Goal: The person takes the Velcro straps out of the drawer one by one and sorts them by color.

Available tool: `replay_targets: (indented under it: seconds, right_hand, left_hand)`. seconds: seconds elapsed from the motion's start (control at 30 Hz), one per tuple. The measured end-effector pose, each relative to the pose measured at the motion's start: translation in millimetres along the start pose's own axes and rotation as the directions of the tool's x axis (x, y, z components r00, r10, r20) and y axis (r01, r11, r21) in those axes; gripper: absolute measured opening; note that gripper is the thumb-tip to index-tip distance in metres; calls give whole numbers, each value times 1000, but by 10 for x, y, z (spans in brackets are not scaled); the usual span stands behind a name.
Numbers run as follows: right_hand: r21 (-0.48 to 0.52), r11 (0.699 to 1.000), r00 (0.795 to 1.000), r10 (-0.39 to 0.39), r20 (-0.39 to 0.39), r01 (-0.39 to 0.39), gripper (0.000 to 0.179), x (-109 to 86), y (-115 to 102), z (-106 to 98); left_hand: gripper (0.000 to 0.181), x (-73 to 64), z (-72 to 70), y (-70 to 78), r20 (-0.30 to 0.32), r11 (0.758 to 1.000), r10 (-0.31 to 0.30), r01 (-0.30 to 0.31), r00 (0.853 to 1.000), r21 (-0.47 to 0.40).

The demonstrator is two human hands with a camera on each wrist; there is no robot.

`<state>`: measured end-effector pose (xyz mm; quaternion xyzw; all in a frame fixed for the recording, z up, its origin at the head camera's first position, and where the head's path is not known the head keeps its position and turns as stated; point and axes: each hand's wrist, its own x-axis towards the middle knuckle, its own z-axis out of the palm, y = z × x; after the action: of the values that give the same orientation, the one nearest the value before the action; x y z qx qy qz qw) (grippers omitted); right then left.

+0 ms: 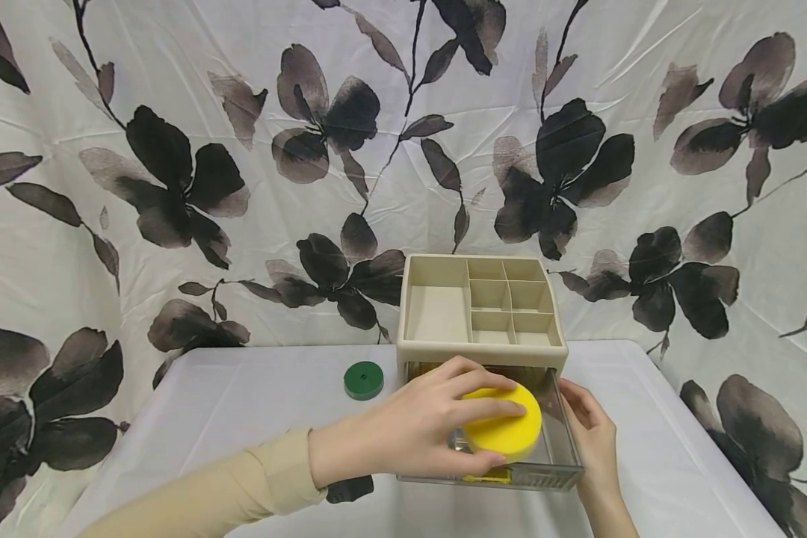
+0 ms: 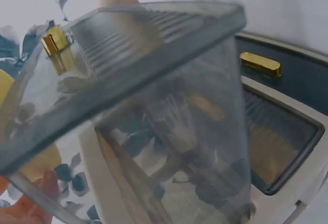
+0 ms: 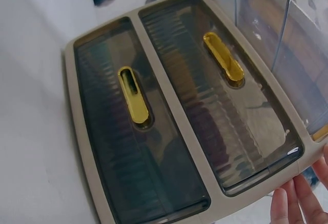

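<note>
On the green disc [image 1: 363, 381], left of centre in the head view, we see a small mark at the middle, too small to make out. The white table [image 1: 255, 403] spans the lower part of the frame; behind it hangs a creased white cloth [image 1: 242, 30] printed with dark flowers and leaves. Right of centre stands a cream box [image 1: 480, 350] with compartments on top, its clear drawer [image 1: 551, 474] pulled out. In the right wrist view, gold handles [image 3: 135, 106] sit on two closed drawers [image 3: 118, 167]. We find the yellow disc [image 1: 516, 435], bright, round and plain, at lower right, over the open drawer; we cannot tell whether it touches the drawer's floor. The left hand [image 1: 437, 415] holds it, fingers across its top, thumb at the near edge. Apart from it, the right hand [image 1: 593, 437] rests its fingers against the box's right side. A dark object [image 1: 353, 489] shows partly beneath the left sleeve [image 1: 242, 478].
</note>
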<state>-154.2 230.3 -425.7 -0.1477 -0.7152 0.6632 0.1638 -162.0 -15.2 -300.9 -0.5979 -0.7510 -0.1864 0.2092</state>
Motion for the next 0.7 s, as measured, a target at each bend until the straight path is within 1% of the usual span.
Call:
replay_targets:
  seconds: [0.2,0.33,0.47,0.57,0.7]
  right_hand:
    - [14,1000,1000,-17,-9,17,37,-5,5,2]
    - [32,999,999,-30,-13,30,36,-10,11,0]
    - [84,996,999,-43,-16,44,34,-13,18,-3]
    - [114,992,998,-54,-15,55,33,-13,22,-6]
    - [113,992,998,-55,-8,56,34,-13,24,-6]
  left_hand:
    - [42,-136,-30,26,-30,999,-37,36,999,-40]
    - [41,-239,-60,30,-31,993,-87,84,996,-85]
    - [42,-340,-91,14,-43,985,-131,125,990,-117]
    - [42,-411,-123,-2,-56,978,-171,162,984,-131]
    - [43,-512,-180,-20,-65,957,-251,238,966,-164]
